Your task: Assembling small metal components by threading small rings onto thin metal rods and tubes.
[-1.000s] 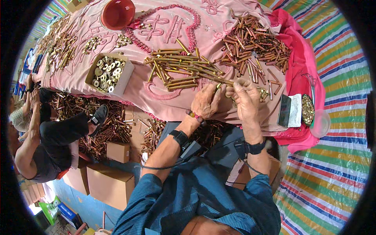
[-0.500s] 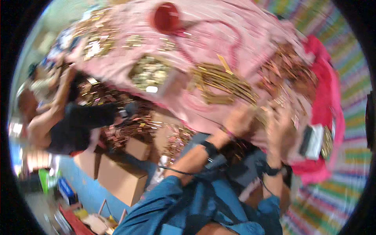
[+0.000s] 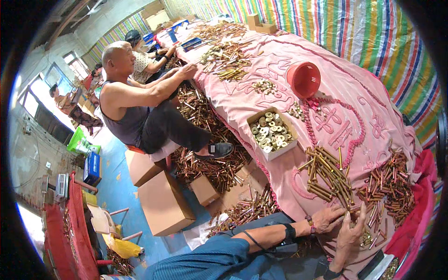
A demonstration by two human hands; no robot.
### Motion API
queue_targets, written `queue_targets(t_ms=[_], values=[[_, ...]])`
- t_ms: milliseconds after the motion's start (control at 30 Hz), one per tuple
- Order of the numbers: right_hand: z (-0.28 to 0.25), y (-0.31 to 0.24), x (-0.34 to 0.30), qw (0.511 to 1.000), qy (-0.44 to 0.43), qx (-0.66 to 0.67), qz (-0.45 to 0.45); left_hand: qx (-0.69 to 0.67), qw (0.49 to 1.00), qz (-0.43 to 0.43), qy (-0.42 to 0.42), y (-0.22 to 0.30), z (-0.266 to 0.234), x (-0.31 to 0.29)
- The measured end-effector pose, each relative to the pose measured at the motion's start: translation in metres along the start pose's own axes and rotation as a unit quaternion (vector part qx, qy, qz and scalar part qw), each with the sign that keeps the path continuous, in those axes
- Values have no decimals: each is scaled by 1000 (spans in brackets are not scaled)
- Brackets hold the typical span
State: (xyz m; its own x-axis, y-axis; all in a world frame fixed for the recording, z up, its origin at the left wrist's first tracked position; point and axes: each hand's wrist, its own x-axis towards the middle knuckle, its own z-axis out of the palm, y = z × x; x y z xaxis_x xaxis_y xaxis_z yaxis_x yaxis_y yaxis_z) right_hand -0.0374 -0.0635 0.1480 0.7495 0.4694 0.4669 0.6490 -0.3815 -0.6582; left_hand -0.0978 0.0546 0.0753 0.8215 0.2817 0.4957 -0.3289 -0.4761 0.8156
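Bolts (image 3: 330, 176) beside left hand (image 3: 328, 219) and right hand (image 3: 350, 237)
Both nearly meet (I cannot tell their grip); aligning bolts should help.

The bolts (image 3: 326, 173) are glossy metal — the blanket (image 3: 343, 72) matt cloth, the bucket (image 3: 303, 80) smooth plastic.

A single head-worn fisheye view looks from beside and above the pink-covered surface (image 3: 283, 183), slanting down and leftward along its length, the hands (image 3: 351, 237) close over its near side.
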Motion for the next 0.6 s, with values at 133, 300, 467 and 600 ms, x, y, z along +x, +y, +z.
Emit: queue_targets(t_ms=[133, 300, 467, 600], values=[[-5, -13, 6, 998, -54, -31, 9, 3, 1000, -9, 28, -5, 7, -3], [-3, -11, 3, 997, -65, -28, -32, -19, 998, -44, 27, -12, 17, -12], [1, 2, -1, 998, -39, -2, -56, -27, 999, -21, 32, -9, 11, -11], [0, 5, -1, 997, -82, 14, 1, -16, 999, -30, 4, -15, 12, -13]])
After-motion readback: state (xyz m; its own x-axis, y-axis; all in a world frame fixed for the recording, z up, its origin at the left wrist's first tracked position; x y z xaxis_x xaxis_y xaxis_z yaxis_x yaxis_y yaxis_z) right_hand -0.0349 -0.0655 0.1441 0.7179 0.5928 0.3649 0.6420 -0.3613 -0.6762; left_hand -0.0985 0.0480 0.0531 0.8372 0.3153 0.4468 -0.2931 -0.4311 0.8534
